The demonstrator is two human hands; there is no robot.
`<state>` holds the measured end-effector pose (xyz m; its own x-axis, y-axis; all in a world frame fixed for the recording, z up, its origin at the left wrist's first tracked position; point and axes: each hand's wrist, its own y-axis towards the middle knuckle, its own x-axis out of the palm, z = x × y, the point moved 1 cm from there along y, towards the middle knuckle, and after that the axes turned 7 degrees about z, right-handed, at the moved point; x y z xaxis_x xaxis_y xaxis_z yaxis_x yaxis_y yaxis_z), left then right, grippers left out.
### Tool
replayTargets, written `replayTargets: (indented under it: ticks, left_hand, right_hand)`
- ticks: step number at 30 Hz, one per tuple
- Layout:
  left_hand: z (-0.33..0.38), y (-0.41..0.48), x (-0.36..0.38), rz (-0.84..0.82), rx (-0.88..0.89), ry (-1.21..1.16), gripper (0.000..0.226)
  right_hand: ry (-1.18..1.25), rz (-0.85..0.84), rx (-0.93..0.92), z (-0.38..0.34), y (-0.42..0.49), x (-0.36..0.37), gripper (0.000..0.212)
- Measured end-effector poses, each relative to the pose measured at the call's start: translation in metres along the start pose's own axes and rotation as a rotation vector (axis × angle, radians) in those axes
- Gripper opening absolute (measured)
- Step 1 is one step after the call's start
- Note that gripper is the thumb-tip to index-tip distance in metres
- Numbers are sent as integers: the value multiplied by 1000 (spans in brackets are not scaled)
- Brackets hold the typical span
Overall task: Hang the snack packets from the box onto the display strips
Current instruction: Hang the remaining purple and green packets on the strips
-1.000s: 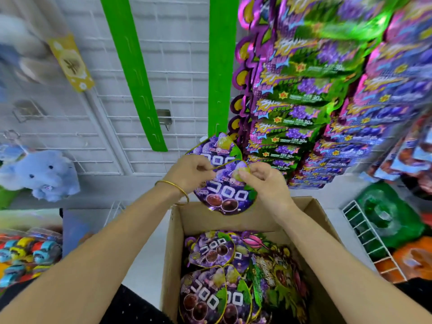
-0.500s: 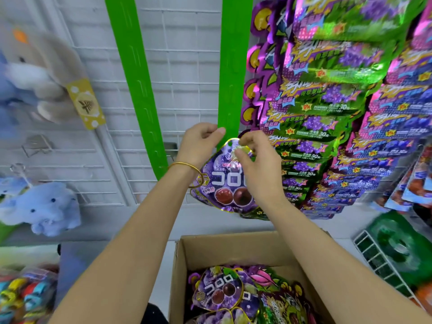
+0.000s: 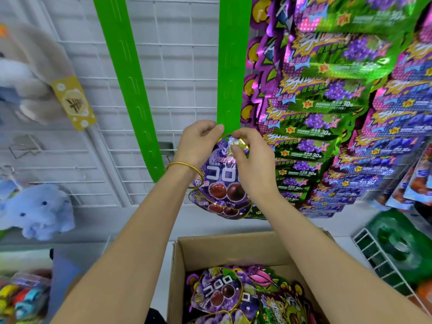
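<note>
A round purple snack packet (image 3: 222, 181) with grape pictures hangs in front of me, its top right at the lower end of the upright green display strip (image 3: 230, 66). My left hand (image 3: 198, 142) pinches the packet's top left edge. My right hand (image 3: 252, 160) pinches the crumpled top tab of the same packet. A second purple packet shows just below and behind the first. The open cardboard box (image 3: 180, 272) sits below, holding several more purple and green packets (image 3: 217, 293).
A second green strip (image 3: 131, 90) slants to the left on the white wire grid (image 3: 177, 73). Rows of hung purple and green snack bags (image 3: 327, 108) fill the right. Plush toys (image 3: 37, 211) hang at left. A white wire rack (image 3: 383, 263) lies at right.
Both hands lifted the purple packet out of the box area up to the bottom of the upright green strip. The view tilted upward, so the box now sits lower in view.
</note>
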<state>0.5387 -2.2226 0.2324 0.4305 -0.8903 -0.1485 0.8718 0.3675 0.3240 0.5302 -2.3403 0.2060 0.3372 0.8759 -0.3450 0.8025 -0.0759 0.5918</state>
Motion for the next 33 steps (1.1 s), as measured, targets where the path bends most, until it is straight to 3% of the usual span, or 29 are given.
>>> replayTargets:
  ticks: [8, 16, 20, 25, 28, 31, 33]
  left_hand:
    - [-6, 0, -5, 10, -34, -3, 25]
    - [-15, -10, -15, -69, -26, 68, 18]
    - [-15, -19, -24, -110, 10, 112, 20]
    - [-28, -49, -46, 15, 12, 313, 26]
    - [-37, -76, -54, -68, 34, 390, 26]
    - [-51, -95, -59, -196, -4, 444, 28]
    - [-60, -101, -64, -255, -82, 451, 28]
  right_hand:
    - [40, -28, 43, 5, -11, 4, 20]
    - [-5, -102, 67, 13, -18, 7, 25]
    - [-83, -88, -22, 14, -23, 1, 25]
    - [-242, 35, -132, 30, -68, -26, 32]
    - [-198, -135, 122, 70, -121, -28, 30]
    - [-312, -483, 441, 120, -173, -18, 31]
    - [-371, -682, 560, 145, -204, -11, 33]
